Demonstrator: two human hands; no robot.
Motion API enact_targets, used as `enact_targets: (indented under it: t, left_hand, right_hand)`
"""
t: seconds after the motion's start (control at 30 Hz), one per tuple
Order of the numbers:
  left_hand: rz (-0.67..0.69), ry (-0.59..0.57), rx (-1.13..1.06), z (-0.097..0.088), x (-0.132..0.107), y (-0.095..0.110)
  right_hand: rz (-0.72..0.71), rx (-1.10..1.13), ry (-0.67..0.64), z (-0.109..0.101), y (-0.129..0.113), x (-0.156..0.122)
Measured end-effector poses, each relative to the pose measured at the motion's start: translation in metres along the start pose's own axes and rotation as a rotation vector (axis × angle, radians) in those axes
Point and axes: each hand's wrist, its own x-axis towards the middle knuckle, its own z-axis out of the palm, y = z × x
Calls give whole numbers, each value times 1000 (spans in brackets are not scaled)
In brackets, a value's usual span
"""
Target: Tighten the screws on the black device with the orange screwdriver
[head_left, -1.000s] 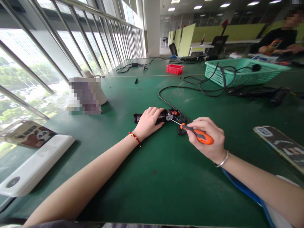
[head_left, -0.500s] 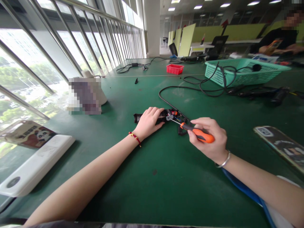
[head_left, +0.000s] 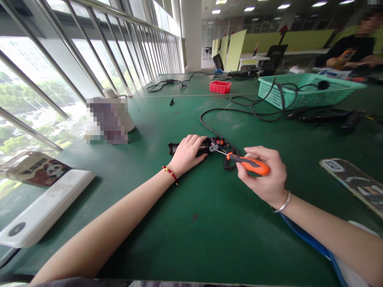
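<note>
On the green table (head_left: 191, 223), near its middle, my left hand (head_left: 187, 153) lies over a small black opened device with exposed wires (head_left: 216, 144), fingers curled down around it. My right hand (head_left: 265, 179) has its fingers closed on an orange-handled screwdriver (head_left: 249, 164), whose metal tip touches the wiring.

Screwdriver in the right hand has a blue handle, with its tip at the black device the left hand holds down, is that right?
No: the head view shows the screwdriver handle is orange, not blue. The rest holds: the right hand grips it, tip at the black device under the left hand.
</note>
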Motion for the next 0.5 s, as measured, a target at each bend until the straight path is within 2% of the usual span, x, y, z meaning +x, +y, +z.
enact_targets:
  t: [0.1, 0.3, 0.5]
  left_hand:
    - [3, 2, 0, 0, 0, 0]
    - [0, 2, -2, 0, 0, 0]
    - [-1, 1, 1, 1, 0, -1]
  right_hand:
    - [-40, 31, 40, 1, 1, 0]
    - [-6, -7, -97, -2, -3, 1]
    - [-95, 27, -15, 0, -3, 3]
